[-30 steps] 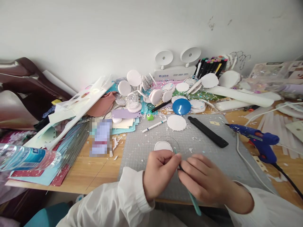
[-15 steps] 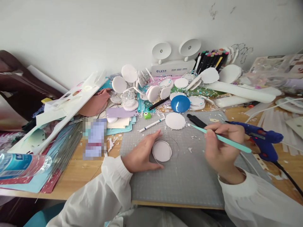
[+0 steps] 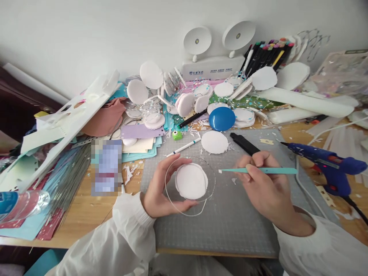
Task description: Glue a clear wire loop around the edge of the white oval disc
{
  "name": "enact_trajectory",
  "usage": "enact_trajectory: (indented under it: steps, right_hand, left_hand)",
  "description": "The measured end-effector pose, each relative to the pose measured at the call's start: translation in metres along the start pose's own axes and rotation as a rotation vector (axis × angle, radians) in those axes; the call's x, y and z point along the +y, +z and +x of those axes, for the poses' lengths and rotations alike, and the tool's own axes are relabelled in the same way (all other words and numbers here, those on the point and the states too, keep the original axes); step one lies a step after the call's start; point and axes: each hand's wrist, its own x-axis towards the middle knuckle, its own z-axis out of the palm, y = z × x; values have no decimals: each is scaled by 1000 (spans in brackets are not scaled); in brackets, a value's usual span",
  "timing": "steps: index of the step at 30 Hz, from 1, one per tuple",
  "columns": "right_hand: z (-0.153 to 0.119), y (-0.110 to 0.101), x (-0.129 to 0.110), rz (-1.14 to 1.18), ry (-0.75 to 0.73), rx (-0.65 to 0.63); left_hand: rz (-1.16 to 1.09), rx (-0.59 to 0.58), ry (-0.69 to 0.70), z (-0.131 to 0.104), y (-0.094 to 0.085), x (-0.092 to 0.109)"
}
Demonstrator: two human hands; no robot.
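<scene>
My left hand (image 3: pixel 168 188) is curved round a white foam disc (image 3: pixel 191 181), thumb at its lower edge and fingers at its upper left. A thin wire ring (image 3: pixel 215 179) loops around the disc, its lower end bent outward. In my right hand (image 3: pixel 264 184) is a pair of turquoise tweezers (image 3: pixel 276 171), pointing left toward the disc. A tiny white piece (image 3: pixel 220 171) sits at the tweezer tips, apart from the disc. Another white disc (image 3: pixel 215 142) lies flat on the grey cutting mat (image 3: pixel 218 230), just beyond my hands.
A blue hot glue gun (image 3: pixel 324 161) lies at the right with its cord. Behind the mat are a blue dome (image 3: pixel 222 119), a black marker (image 3: pixel 244 143), a white pen (image 3: pixel 184 147) and a green punch (image 3: pixel 177 135). A plastic bottle (image 3: pixel 23 205) lies at the left.
My left hand has raised the disc with its wire ring closer to the camera. The tweezers have come left and down from beside the flat disc, now level, with the white piece at their tips.
</scene>
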Motion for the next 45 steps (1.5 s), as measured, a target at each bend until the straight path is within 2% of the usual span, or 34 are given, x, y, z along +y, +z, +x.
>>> enact_trajectory:
  steps: [5, 16, 36, 45]
  right_hand:
    - [-10, 5, -4, -12, -16, -120]
    - [-22, 13, -12, -70, -82, -205]
    - [-26, 9, -7, -142, -117, -283]
    - [-22, 15, -17, -187, -216, -299]
  left_hand:
    - [86, 9, 6, -3, 1, 3]
    - [192, 7, -9, -6, 3, 1]
    - [205, -1, -46, -10, 2, -2]
    - [217, 4, -37, -8, 3, 0]
